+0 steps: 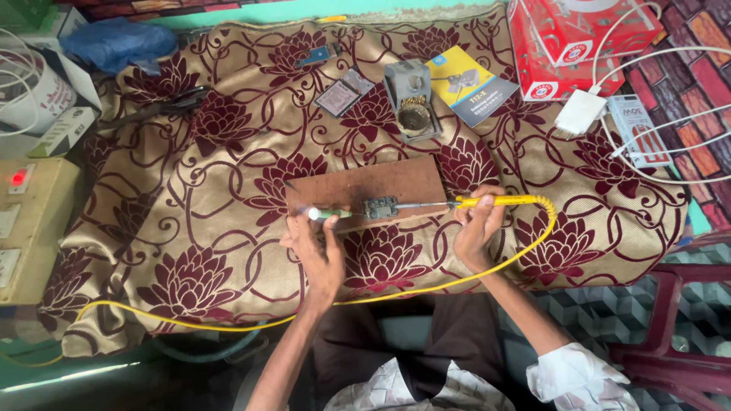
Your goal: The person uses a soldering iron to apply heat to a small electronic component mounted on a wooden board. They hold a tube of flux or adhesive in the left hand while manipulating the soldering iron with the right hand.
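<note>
**A:** Head view, work area — report the centre.

**B:** A flat brown rectangular board (365,186) lies on a gold cloth with dark red flower patterns (228,251). A small grey circuit board (380,207) sits on the brown board near its 6 o'clock edge.

**A:** Right hand?

**B:** The right hand (477,228) is closed around the yellow handle of a soldering iron with a metal shaft (487,202). The shaft points toward 9 o'clock, and its tip meets the circuit board's 3 o'clock side. A coiled yellow cable (525,247) leaves the handle, bends down at 3 o'clock and runs along the cloth's 6 o'clock edge toward 8 o'clock.

**A:** Left hand?

**B:** The left hand (316,255) is closed on a slim green-handled tool with a bright lit end (324,214). The tool lies level, its far end touching or just beside the circuit board's 9 o'clock side — which of the two cannot be told.

**A:** Surroundings?

**B:** At 12 o'clock from the brown board stands a grey metal holder with brass cleaning wool (413,103). Just beside it, toward 1 o'clock, lies a yellow and dark blue flat packet (472,84). A red and white carton (579,42) sits at 2 o'clock, with a white adapter block (580,113) and white cables near it. At 9 o'clock, well apart, a pale yellow switch box with a red lit indicator (30,221).
</note>
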A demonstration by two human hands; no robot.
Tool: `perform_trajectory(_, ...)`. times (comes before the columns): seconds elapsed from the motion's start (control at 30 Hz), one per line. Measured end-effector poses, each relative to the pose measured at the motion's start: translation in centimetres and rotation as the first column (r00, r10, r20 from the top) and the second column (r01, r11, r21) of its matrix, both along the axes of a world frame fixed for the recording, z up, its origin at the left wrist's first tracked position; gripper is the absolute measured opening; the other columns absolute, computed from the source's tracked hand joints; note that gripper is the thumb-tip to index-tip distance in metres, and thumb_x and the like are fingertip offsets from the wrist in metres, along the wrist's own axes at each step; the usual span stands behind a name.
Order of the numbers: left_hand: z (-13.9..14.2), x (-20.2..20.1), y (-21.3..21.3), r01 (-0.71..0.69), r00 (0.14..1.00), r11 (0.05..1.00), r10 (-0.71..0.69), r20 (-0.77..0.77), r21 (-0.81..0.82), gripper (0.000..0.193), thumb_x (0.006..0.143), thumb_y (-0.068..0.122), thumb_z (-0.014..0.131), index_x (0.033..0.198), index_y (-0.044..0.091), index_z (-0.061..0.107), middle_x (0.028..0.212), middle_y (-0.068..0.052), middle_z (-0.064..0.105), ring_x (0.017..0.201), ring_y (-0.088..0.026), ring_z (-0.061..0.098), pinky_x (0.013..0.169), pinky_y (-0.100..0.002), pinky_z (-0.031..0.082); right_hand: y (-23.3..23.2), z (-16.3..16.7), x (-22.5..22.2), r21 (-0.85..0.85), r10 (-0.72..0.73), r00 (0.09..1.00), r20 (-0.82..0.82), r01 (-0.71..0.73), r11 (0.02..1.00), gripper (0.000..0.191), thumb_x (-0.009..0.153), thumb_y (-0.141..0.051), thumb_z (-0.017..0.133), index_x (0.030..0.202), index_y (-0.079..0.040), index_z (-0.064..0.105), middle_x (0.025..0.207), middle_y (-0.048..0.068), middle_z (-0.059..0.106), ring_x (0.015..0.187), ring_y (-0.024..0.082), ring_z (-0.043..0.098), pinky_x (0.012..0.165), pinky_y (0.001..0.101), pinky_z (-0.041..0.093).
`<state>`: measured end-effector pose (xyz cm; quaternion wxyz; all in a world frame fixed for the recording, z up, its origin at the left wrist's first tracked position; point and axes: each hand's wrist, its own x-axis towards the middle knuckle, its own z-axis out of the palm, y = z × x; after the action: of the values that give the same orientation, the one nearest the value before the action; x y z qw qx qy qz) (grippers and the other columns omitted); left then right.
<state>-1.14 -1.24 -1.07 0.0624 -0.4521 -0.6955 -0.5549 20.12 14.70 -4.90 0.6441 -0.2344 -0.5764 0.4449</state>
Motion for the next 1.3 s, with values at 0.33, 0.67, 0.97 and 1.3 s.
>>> perform_trajectory(0.33, 0.0, 0.2, -0.1, -0.016, 1.0, 1.0, 0.016, -0.011, 0.001, 0.01, 0.095, 0.006, 0.062, 0.105, 0.007, 0.063, 0.099, -0.01, 0.063, 0.099, -0.028, 0.049, 0.09, -0.044, 0.026, -0.4, 0.1, 0.1, -0.062, -0.024, 0.999, -0.035, 0.022, 0.998, 0.025, 0.114, -0.03, 0.036, 0.107, -0.008, 0.045, 0.077, -0.001, 0.038, 0.058, 0.007, 0.037, 0.052, 0.0232, 0.035)
perform_trajectory(0.67, -1.2, 0.4, 0.0, -0.022, 1.0, 0.999, 0.021, 0.018, 0.047, 0.017, 0.095, 0.006, 0.061, 0.112, 0.005, 0.06, 0.1, -0.012, 0.056, 0.098, -0.027, 0.044, 0.089, -0.042, 0.026, 0.0, 5.4, 0.5, 0.174, -0.148, 0.907, 0.395, 0.084, 0.981, 0.022, 0.112, -0.019, 0.044, 0.098, -0.004, 0.053, 0.062, 0.0, 0.042, 0.054, 0.008, 0.039, 0.052, 0.028, 0.033)
perform_trajectory(0.97, -1.0, 0.0, 0.1, -0.016, 1.0, 0.999, 0.015, 0.016, 0.028, 0.01, 0.095, 0.007, 0.062, 0.104, 0.009, 0.059, 0.098, -0.006, 0.055, 0.094, -0.021, 0.042, 0.086, -0.04, 0.023, 1.1, 6.2, -0.9, 0.506, -0.217, 0.912, 0.349, 0.012, 0.862, 0.024, 0.111, -0.016, 0.042, 0.093, -0.005, 0.052, 0.061, -0.002, 0.051, 0.049, 0.007, 0.049, 0.045, 0.0266, 0.038)
perform_trajectory(1.3, 0.3, 0.2, -0.1, 0.006, 1.0, 1.0, -0.006, 0.01, 0.001, 0.01, 0.097, 0.01, 0.06, 0.107, 0.008, 0.063, 0.1, -0.004, 0.066, 0.098, -0.024, 0.045, 0.089, -0.042, 0.022, -0.5, 6.5, -0.7, 0.279, -0.148, 0.936, 0.32, 0.056, 0.959, 0.022, 0.111, -0.014, 0.042, 0.095, -0.001, 0.05, 0.062, -0.001, 0.044, 0.052, 0.007, 0.042, 0.048, 0.0264, 0.035)
